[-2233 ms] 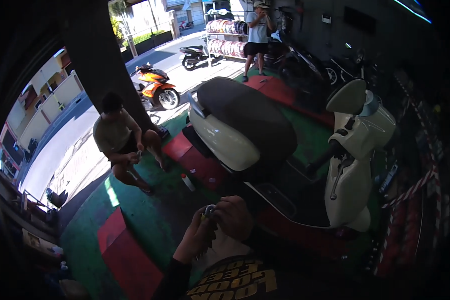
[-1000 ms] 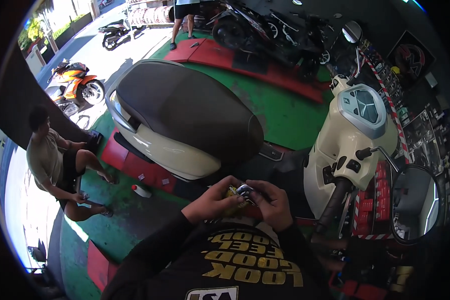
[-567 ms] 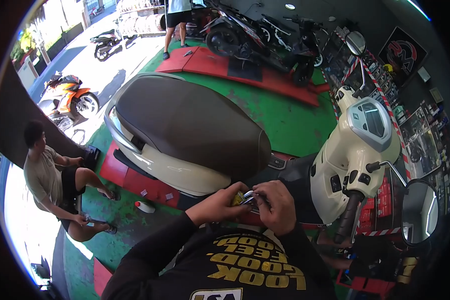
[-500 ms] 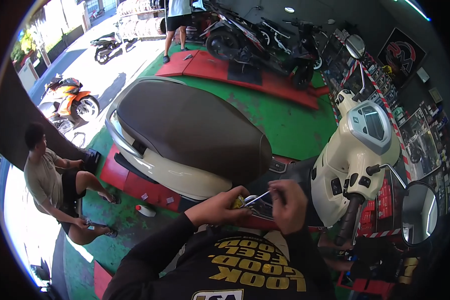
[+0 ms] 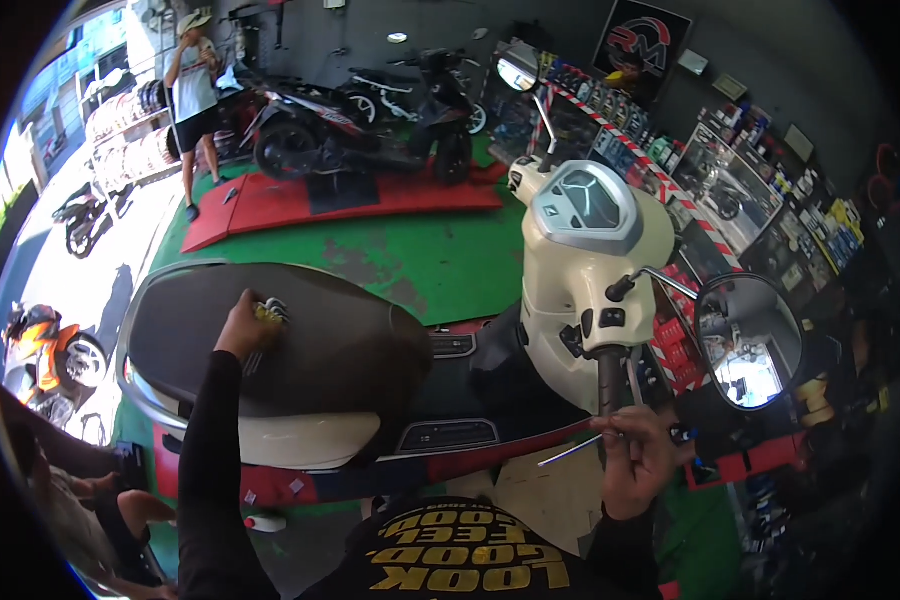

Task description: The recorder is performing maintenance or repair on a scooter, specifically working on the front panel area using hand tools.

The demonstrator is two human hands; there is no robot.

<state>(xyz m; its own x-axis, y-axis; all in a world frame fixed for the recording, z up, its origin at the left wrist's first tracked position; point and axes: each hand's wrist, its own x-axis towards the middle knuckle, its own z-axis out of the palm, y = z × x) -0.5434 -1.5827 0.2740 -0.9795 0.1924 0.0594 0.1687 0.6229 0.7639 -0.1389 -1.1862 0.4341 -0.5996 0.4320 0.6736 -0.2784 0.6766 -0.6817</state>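
A cream scooter (image 5: 570,290) stands before me with a dark brown seat (image 5: 320,340). Over that seat, touching it or nearly so, my left hand (image 5: 242,328) is closed round a small yellow and silver part (image 5: 271,312) whose kind I cannot make out. Thin pale lines below those fingers are too faint to name. My right hand (image 5: 638,465) is near the handlebar grip (image 5: 610,385), pinching a slim metal rod (image 5: 570,452) like a screwdriver shaft, its free end toward the footboard (image 5: 448,435). The fingers hide the rod's other end.
A mirror (image 5: 750,340) juts out beyond my right hand. Behind the scooter, another motorbike (image 5: 370,140) rests on a red ramp (image 5: 370,205), with a standing person (image 5: 195,100) beside it. Someone sits (image 5: 80,520) at lower left. Bottles and boxes fill shelves (image 5: 730,190) on the right.
My hands have separated: the left moved out over the seat with the yellow and silver part, the right toward the handlebar with the rod. My view has swung right.
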